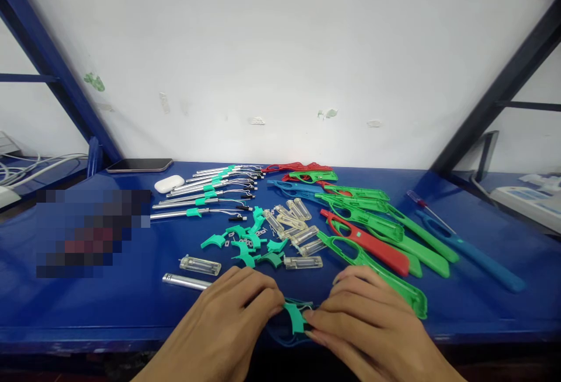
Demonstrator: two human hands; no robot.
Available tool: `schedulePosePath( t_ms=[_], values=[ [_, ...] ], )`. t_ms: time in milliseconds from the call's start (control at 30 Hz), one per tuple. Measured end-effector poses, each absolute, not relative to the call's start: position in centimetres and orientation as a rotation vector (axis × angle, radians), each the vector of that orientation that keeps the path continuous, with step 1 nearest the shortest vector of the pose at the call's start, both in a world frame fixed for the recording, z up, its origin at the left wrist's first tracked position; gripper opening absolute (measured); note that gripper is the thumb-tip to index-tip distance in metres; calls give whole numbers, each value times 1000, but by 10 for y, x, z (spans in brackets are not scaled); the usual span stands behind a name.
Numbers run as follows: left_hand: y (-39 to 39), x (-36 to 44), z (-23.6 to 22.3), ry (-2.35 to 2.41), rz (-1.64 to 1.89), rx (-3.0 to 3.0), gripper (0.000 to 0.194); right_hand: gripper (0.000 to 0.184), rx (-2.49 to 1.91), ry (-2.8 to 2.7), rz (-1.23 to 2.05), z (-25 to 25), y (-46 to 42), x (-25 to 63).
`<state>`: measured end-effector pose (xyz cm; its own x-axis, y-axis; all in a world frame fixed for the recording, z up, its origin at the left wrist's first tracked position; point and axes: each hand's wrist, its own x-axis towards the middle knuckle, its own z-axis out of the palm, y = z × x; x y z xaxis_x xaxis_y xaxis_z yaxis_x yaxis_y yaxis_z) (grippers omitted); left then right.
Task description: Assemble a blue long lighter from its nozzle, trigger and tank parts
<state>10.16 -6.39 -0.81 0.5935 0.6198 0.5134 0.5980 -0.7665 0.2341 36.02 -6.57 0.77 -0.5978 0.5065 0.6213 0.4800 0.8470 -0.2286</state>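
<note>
At the table's front edge, a blue lighter housing (287, 344) lies between my two hands, partly hidden by them. My left hand (239, 306) is closed over its left side, and a silver lighter tube (184, 281) sticks out to the left from behind that hand. A teal trigger (295, 318) sits at the housing's loop, its right edge pinched by the fingertips of my right hand (368, 318). Thin wires show beside the trigger. Just beyond my hands lie more teal triggers (245, 253), small metal pieces and clear fuel tanks (303, 262).
Silver tubes with wires (199, 200) lie in a row at the back left. Green, red and blue housings (372, 242) spread to the right, beside a screwdriver (432, 209). A phone (140, 165) and a white case (169, 184) rest at the far left.
</note>
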Motion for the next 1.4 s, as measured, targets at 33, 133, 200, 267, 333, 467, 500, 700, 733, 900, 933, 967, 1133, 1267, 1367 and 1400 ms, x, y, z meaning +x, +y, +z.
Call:
schedulePosePath(
  t_ms=[33,133,200,267,333,467,500,700,733,900,933,967,1133,1267,1367,1400],
  values=[
    [-64,101,-9,1054,905,2767,39,14,-719,-2310,51,7,-66,360],
    [-64,100,-8,1056,885,2767,44,12,-722,-2314,38,7,-66,361],
    [-64,100,-7,1058,881,2777,46,11,-715,-2318,32,7,-65,361],
    [-64,100,-6,1060,881,2786,48,12,-710,-2313,40,8,-64,361],
    [-64,100,-7,1057,888,2789,49,13,-709,-2294,48,7,-64,361],
    [-64,100,-9,1057,875,2788,48,14,-727,-2265,38,5,-64,360],
    [-64,100,-9,1057,872,2789,47,15,-732,-2263,33,4,-64,359],
    [-63,100,-5,1058,870,2833,54,17,-729,-2275,28,6,-65,358],
    [-63,101,-5,1058,878,2846,54,17,-724,-2276,29,6,-65,358],
    [-65,101,-3,1069,895,2907,57,14,-706,-2271,39,4,-64,359],
    [-65,101,-3,1067,893,2907,57,14,-710,-2267,38,4,-64,358],
    [-65,101,-3,1067,889,2900,57,14,-713,-2264,36,3,-64,358],
    [-61,100,-4,1082,870,2844,53,15,-733,-2262,28,3,-63,357],
    [-61,100,-5,1084,859,2834,53,18,-731,-2263,13,4,-63,358],
    [-61,100,-5,1074,825,2836,55,21,-713,-2274,-24,4,-63,359],
    [-61,100,-4,1071,815,2835,55,22,-708,-2278,-34,4,-62,359]
  ],
)
